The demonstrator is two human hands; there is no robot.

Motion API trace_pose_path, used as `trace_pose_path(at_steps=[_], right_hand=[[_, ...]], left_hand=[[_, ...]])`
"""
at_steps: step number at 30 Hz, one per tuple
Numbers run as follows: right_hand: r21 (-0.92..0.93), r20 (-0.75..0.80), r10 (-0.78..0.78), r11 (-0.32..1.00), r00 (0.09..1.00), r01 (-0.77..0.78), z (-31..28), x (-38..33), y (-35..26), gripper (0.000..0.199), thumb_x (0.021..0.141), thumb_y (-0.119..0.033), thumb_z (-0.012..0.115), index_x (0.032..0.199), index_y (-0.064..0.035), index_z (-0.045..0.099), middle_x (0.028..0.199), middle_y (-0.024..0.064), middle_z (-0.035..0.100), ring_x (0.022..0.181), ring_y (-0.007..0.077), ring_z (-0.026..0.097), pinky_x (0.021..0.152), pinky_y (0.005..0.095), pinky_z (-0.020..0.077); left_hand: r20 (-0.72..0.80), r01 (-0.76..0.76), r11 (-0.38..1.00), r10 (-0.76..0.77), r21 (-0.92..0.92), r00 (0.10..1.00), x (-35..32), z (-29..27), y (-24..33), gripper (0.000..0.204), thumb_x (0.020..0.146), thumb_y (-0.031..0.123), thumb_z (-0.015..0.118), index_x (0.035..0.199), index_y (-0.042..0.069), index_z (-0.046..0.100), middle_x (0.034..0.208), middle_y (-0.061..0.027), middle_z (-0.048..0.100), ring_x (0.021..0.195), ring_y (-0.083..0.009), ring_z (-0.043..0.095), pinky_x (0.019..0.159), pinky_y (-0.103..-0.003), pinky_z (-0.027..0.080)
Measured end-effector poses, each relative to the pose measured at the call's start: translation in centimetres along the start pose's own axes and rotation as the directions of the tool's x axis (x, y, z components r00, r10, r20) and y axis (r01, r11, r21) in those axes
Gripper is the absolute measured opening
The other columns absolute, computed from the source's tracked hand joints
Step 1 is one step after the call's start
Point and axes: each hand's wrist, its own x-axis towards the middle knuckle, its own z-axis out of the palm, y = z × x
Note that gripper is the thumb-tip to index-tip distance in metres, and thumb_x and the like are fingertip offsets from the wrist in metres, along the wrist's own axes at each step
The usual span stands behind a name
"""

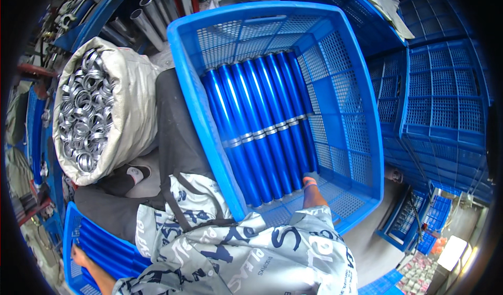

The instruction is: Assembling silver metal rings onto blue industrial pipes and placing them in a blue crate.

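A large blue plastic crate (277, 10) stands tilted in front of me. Two rows of shiny blue metal tubes (262, 169) with silver ends lie side by side in it. My right hand (311, 185), with orange covering at the fingers, reaches over the near wall and closes on the near end of the rightmost tube. At the lower left, a second blue crate (68, 237) holds more blue tubes (112, 242). My left hand (79, 257) is curled at the end of these tubes, beside the crate wall; what its fingers grip is partly hidden.
A white woven sack (131, 96) full of silver metal rings (86, 106) stands left of the large crate. Behind it are upright bare metal tubes (152, 17). Stacked blue crates (443, 80) line the right side. My legs (181, 122) lie between sack and crate.
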Motion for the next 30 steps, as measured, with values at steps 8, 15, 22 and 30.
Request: trace_pose_path(at_steps=[8, 15, 22, 30], right_hand=[[-0.307, -0.204, -0.873, 0.487, 0.443, 0.818, -25.2, -11.7, -28.4, 0.031, 0.107, -0.024, 0.065, 0.125, -0.0012, 0.075, 0.119, 0.0278, 0.078, 0.115, 0.0419, 0.074, 0.104, 0.0531, 0.0572], [0.546, -0.498, -0.851, -0.456, -0.165, 0.703, -37.5, -47.0, -52.1, 0.048, 0.114, -0.004, 0.062, 0.161, 0.0017, 0.057, 0.163, 0.0167, 0.061, 0.150, 0.0261, 0.057, 0.127, 0.0394, 0.0430], [-0.053, -0.016, -0.610, -0.790, -0.792, 0.610, -27.9, -69.6, -60.2, 0.095, 0.099, -0.057, 0.076, 0.172, -0.0075, 0.042, 0.170, 0.0269, 0.047, 0.158, 0.0493, 0.043, 0.131, 0.0603, 0.0303], [-0.261, 0.162, -0.732, -0.678, -0.661, 0.687, -22.9, -72.3, -63.9, 0.051, 0.100, -0.027, 0.077, 0.148, -0.0149, 0.068, 0.126, 0.0204, 0.077, 0.107, 0.0451, 0.074, 0.090, 0.0555, 0.0590]], left_hand=[[0.133, 0.166, 0.980, -0.180, 0.110, 0.975, -11.6, 7.8, -10.2, 0.057, 0.097, 0.043, 0.077, 0.129, -0.004, 0.079, 0.126, -0.0221, 0.081, 0.115, -0.0377, 0.077, 0.103, -0.049, 0.060], [0.257, 0.218, 0.911, -0.317, 0.351, 0.913, -19.3, 11.4, -4.4, 0.086, 0.098, 0.069, 0.069, 0.151, 0.000, 0.067, 0.168, -0.0301, 0.048, 0.159, -0.0565, 0.036, 0.131, -0.062, 0.034], [0.014, 0.341, 0.929, -0.346, 0.142, 0.938, -16.6, 9.1, -7.6, 0.083, 0.094, 0.050, 0.083, 0.158, 0.004, 0.057, 0.173, -0.0259, 0.042, 0.166, -0.0453, 0.030, 0.131, -0.065, 0.029], [0.177, 0.769, 0.611, -0.791, 0.188, 0.585, -9.8, 0.8, -20.1, 0.110, 0.086, 0.075, 0.081, 0.162, 0.002, 0.049, 0.162, -0.0234, 0.058, 0.153, -0.0412, 0.054, 0.130, -0.066, 0.028]])
